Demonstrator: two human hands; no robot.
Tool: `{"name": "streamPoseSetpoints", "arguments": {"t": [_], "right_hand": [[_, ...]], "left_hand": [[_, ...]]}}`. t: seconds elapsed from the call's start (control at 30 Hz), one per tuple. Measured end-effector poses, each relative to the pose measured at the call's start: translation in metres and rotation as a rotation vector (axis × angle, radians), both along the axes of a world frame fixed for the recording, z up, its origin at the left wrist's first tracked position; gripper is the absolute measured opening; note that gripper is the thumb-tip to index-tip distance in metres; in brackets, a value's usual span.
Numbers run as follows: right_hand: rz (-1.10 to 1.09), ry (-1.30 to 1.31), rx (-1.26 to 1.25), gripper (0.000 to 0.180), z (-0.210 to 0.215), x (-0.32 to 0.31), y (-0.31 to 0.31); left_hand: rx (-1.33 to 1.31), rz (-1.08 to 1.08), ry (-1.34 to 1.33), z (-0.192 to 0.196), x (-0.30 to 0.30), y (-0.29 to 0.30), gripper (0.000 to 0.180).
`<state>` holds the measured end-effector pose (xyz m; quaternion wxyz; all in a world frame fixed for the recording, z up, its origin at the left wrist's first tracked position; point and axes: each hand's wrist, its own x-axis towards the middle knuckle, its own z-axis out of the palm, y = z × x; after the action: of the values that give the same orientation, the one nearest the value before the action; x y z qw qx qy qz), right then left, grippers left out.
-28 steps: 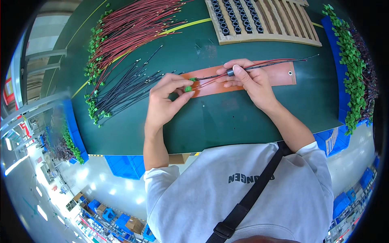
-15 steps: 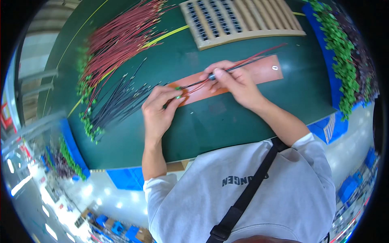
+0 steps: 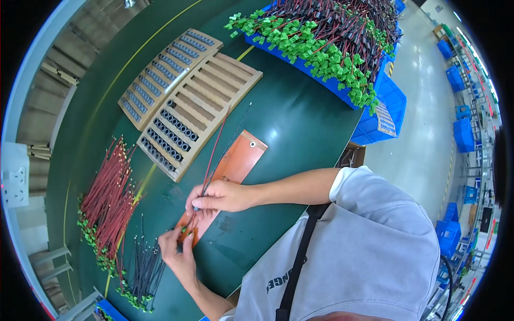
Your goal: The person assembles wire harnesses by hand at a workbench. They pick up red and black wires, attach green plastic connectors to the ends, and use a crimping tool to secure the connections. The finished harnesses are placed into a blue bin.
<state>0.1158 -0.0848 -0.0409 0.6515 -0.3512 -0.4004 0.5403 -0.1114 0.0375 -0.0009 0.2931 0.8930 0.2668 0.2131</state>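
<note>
Right hand point(image 3: 222, 196): fingers pinched together on a red wire and a black wire point(image 3: 217, 150), both running up and away over the orange mat point(image 3: 241, 158). Left hand point(image 3: 176, 249): fingers closed on a small green connector point(image 3: 183, 229) at the wires' near end, on the mat's lower edge. Left of the hands, bundles of red wires point(image 3: 110, 198) and black wires point(image 3: 142, 267) on the green bench point(image 3: 300, 117). Beyond, slotted wooden racks point(image 3: 187, 101) and a blue bin point(image 3: 375, 107) heaped with green-tipped harnesses.
</note>
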Motion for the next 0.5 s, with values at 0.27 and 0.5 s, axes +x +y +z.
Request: {"name": "streamPoseSetpoints", "arguments": {"t": [0.27, 0.5], "right_hand": [[0.076, -0.316, -0.041, 0.026, 0.011, 0.002, 0.002], [0.042, -0.893, 0.049, 0.029, 0.014, -0.001, 0.001]], "left_hand": [[0.629, -0.158, -0.117, 0.02, 0.002, -0.018, 0.037], [1.002, -0.438, 0.344, 0.065, 0.061, -0.037, 0.047]]}}
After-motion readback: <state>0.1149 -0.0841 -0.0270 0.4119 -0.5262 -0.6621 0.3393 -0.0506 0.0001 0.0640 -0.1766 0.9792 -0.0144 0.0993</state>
